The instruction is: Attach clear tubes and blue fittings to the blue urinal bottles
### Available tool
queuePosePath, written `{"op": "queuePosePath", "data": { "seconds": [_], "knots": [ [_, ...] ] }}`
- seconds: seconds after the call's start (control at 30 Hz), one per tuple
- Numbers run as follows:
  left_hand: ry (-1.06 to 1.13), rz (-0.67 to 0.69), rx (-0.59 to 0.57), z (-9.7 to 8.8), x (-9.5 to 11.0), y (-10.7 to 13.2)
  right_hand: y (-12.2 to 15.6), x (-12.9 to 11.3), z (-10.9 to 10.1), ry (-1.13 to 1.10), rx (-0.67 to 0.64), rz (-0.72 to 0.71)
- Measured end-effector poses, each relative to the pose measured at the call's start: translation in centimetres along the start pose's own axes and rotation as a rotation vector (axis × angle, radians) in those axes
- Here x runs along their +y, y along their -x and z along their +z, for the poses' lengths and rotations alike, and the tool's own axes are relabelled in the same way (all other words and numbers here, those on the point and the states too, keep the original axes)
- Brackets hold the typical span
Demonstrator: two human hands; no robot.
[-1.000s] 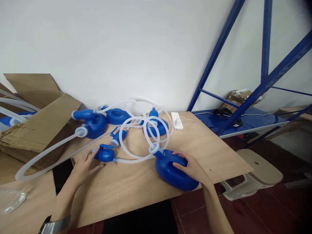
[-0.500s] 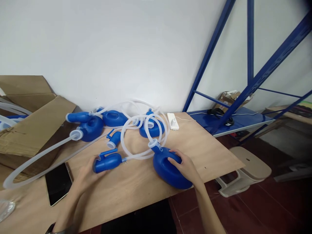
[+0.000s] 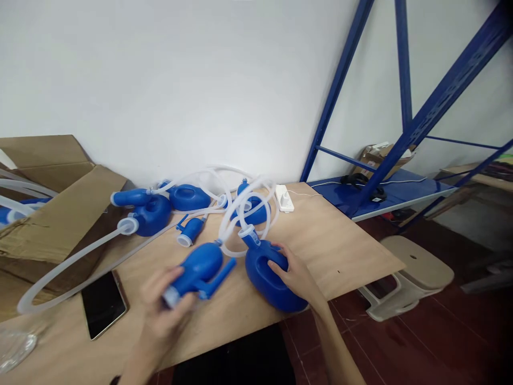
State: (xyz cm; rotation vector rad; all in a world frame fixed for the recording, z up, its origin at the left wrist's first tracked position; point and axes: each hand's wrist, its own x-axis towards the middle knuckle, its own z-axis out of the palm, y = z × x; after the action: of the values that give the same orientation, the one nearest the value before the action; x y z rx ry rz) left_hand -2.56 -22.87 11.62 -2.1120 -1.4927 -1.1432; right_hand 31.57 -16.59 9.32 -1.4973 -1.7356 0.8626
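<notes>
My left hand [image 3: 166,302], a little blurred, grips the wide end of a blue urinal funnel [image 3: 204,262] held above the table. A blue clip lever sticks out from the funnel's side toward the right. Clear tubing [image 3: 230,224] leaves its narrow end and loops behind. My right hand [image 3: 292,272] is wrapped over the grip of a blue urine bottle [image 3: 262,278], fingers partly through the grip hole. That bottle rests near the front edge, its capped neck pointing back left. Behind the left hand lies another blue funnel [image 3: 191,230], on its side.
More blue bottles [image 3: 188,198] with tubes lie along the wall. An open cardboard box [image 3: 76,214] stands left, near a phone [image 3: 104,305]. A white power strip [image 3: 284,199] sits at the back. Right are a blue metal rack [image 3: 385,195] and a plastic stool [image 3: 417,262].
My left hand has lifted the funnel and moved it right; its narrow end now points away and the lever faces right. My right hand stays on the bottle. The view has shifted slightly.
</notes>
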Motion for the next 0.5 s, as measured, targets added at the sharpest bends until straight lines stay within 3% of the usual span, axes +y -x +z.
{"op": "queuePosePath", "data": {
  "seconds": [0.07,0.13,0.23,0.33,0.5],
  "knots": [
    [0.074,0.284,0.026,2.9,2.8,0.5,0.4,0.1,-0.3,-0.054,-0.055,-0.042],
    [0.068,0.49,0.125,5.1,5.1,0.3,0.8,0.2,-0.5,-0.11,-0.055,-0.049],
    [0.042,0.593,0.174,7.1,7.4,-0.2,1.3,0.4,-0.8,-0.157,-0.013,-0.054],
    [0.06,0.702,0.14,8.4,7.8,-0.2,1.4,0.6,-0.7,-0.09,0.036,-0.072],
    [0.037,0.972,-0.02,9.7,6.5,0.0,1.2,0.7,-0.4,0.113,0.064,-0.107]
  ]
}}
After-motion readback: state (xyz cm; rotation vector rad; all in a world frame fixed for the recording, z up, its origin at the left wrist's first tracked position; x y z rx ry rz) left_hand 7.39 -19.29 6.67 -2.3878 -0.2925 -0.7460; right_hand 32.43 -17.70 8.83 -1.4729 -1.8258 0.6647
